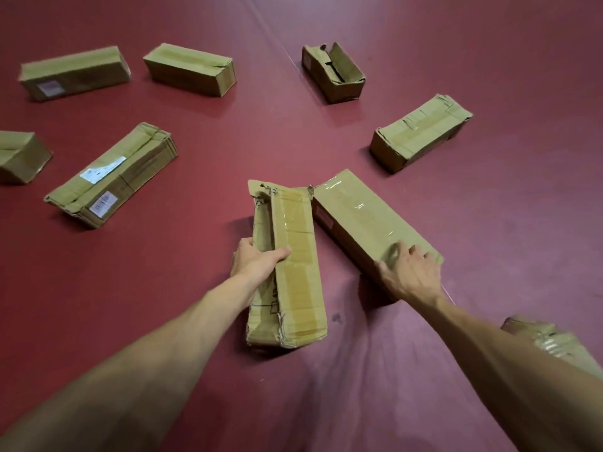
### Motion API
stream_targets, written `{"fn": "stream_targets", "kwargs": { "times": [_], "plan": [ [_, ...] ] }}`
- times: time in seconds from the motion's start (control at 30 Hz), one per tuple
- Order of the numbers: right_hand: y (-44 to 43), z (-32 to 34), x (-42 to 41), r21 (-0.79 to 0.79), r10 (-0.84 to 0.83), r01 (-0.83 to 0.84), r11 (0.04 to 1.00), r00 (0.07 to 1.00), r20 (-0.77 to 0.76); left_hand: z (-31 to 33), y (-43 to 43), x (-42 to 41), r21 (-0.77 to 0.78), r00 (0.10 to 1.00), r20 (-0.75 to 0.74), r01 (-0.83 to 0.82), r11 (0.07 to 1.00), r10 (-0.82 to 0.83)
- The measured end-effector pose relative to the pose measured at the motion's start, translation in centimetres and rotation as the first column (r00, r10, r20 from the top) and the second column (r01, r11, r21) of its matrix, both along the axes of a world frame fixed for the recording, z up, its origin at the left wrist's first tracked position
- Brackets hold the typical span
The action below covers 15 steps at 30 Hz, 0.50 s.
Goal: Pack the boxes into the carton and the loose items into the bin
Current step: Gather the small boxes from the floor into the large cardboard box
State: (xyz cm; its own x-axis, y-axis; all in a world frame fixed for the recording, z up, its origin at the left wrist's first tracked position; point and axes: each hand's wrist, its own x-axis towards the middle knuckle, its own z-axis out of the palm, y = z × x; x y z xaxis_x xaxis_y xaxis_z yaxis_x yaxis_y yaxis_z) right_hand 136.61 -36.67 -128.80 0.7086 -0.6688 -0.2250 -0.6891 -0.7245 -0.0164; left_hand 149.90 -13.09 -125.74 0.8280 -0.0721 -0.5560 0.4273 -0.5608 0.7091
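Several long brown cardboard boxes lie scattered on a dark red floor. My left hand [256, 261] grips the left side of a torn, taped box [293, 272] in the middle, thumb on top. My right hand [406, 272] grips the near end of a second taped box [365, 220], which lies slanted just to the right; the two boxes touch at their far ends. No carton or bin is in view.
Other boxes lie around: a labelled one [111, 177] at left, one [19, 156] cut by the left edge, two at the back left [73, 73] [191, 68], an opened one [332, 73] at back, a crumpled one [421, 132] at right, one [554, 344] under my right forearm.
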Motion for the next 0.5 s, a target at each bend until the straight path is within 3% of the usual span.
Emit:
{"fn": "stream_targets", "kwargs": {
  "times": [0.23, 0.3, 0.43, 0.5],
  "plan": [
    [-0.9, 0.4, 0.2, 0.034, -0.013, 0.011, 0.999, 0.997, 0.073, -0.7, 1.7, 0.3, 0.066, 1.000, 0.015, -0.005, 0.998, 0.004],
    [-0.2, 0.4, -0.2, 0.171, -0.096, 0.079, 0.982, 0.991, 0.094, -0.8, 2.1, 0.3, 0.095, 1.000, 0.022, 0.001, 0.995, -0.003],
    [1.5, -0.5, -1.3, 0.245, -0.137, 0.101, 0.964, 0.981, 0.134, -0.6, 2.8, 0.3, 0.137, 0.999, 0.041, -0.010, 0.991, 0.004],
    [2.9, -1.1, -1.4, 0.462, -0.270, 0.181, 0.868, 0.954, 0.134, -0.5, 3.2, 0.3, 0.163, 0.998, 0.061, -0.015, 0.986, 0.005]
  ]
}}
